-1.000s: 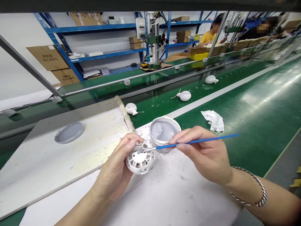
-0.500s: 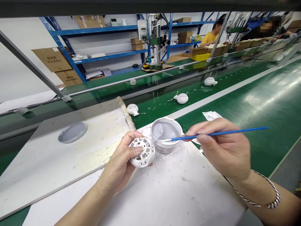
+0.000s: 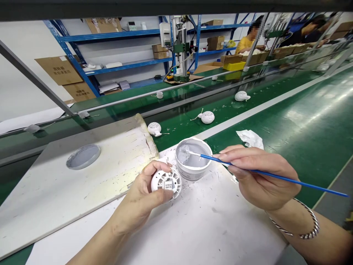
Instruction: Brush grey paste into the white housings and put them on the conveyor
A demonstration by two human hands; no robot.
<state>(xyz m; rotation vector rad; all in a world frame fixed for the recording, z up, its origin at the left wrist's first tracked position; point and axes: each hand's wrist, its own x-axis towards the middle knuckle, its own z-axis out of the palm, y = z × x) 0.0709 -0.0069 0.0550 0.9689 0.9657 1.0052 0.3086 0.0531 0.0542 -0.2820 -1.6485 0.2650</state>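
White vented plastic disc [image 3: 166,183], label side up, gripped in the left hand [image 3: 142,200]: fingers [image 3: 157,168] curled over the rim, thumb across the face. Disc just left of a white tub [image 3: 190,173] of grey paste. Right hand [image 3: 259,180] nearer the tub, fingers [image 3: 234,156] pinched narrow on a thin blue brush [image 3: 275,177]; handle runs down-right, bristles [image 3: 187,151] point up-left inside the tub. Tub on a white sheet [image 3: 209,228]. Nearby: white board [image 3: 68,191] bearing a grey round lid [image 3: 83,156]; crumpled tissue [image 3: 250,139] on the green belt [image 3: 317,121].
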